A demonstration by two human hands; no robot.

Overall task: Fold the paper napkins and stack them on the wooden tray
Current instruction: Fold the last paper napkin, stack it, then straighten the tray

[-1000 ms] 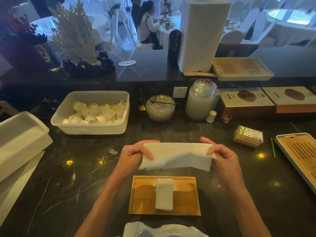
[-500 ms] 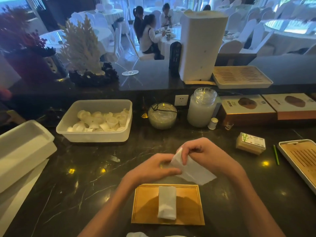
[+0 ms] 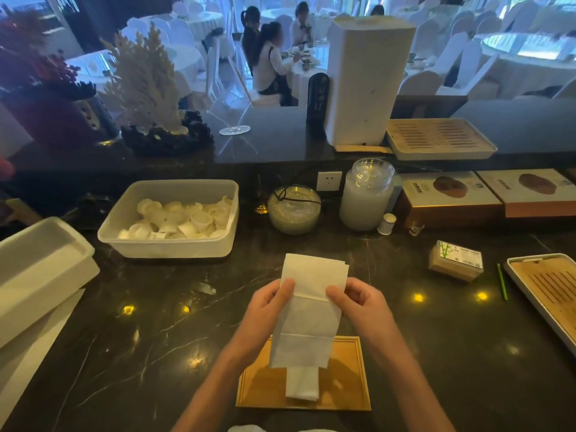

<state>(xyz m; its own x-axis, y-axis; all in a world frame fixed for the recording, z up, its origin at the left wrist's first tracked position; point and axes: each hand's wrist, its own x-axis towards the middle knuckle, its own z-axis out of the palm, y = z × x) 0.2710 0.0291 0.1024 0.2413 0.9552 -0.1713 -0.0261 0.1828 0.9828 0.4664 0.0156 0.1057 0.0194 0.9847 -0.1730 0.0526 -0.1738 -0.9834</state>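
Both hands are up over the dark marble table (image 3: 131, 353), pinching one white paper napkin (image 3: 308, 319) between them. The left hand (image 3: 269, 310) grips its left edge with thumb on top, and the right hand (image 3: 358, 304) grips the right edge the same way, at about the same height. The napkin hangs as a long strip folded lengthwise, with crease lines running across it; its top end stands above the fingers and its bottom end dangles over the wooden tray (image 3: 346, 394). That tray sits flat on the table right in front of the person, and a folded napkin (image 3: 302, 385) already lies on it, partly covered from view by the hanging strip. Further back on the table are a plastic tub (image 3: 174, 247) full of small white cups, a glass bowl (image 3: 294, 210) and a lidded glass jar (image 3: 366, 194). A small box (image 3: 455, 260) rests to the right, near a slatted tray (image 3: 548, 288) at the table's edge.
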